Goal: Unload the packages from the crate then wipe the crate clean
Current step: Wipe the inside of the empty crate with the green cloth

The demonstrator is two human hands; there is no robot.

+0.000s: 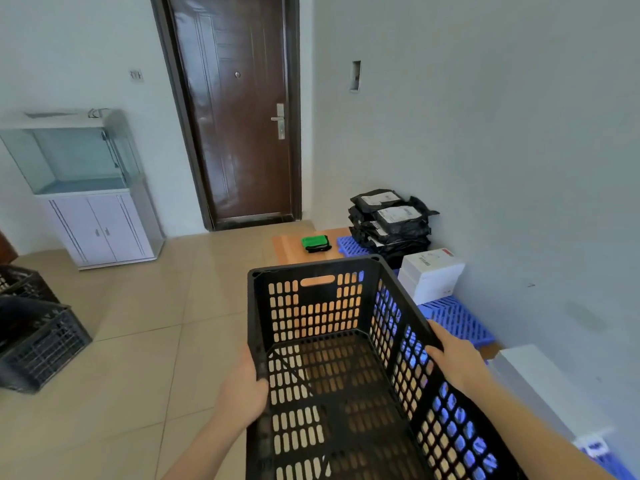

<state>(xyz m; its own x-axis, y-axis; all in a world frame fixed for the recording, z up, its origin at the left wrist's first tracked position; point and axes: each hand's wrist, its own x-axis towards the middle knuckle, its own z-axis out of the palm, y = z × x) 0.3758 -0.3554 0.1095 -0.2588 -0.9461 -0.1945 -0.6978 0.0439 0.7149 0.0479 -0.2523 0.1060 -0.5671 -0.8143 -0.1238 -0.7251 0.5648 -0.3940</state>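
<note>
Two hands held it: left hand (242, 389) fingers curled over one rim of the empty black slotted plastic crate (311, 266), right hand (457, 355) fingers gripping the opposite rim. It was probably light and stiff, and the rims served well. Beyond the fingers lay a green folded cloth (314, 242) and stacked black plastic-wrapped packages (391, 221).

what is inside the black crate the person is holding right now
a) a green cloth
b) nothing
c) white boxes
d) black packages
B: the black crate, gripped at its side rims by the left hand and the right hand, shows only its bare perforated floor, while the black packages are stacked by the wall.
</note>
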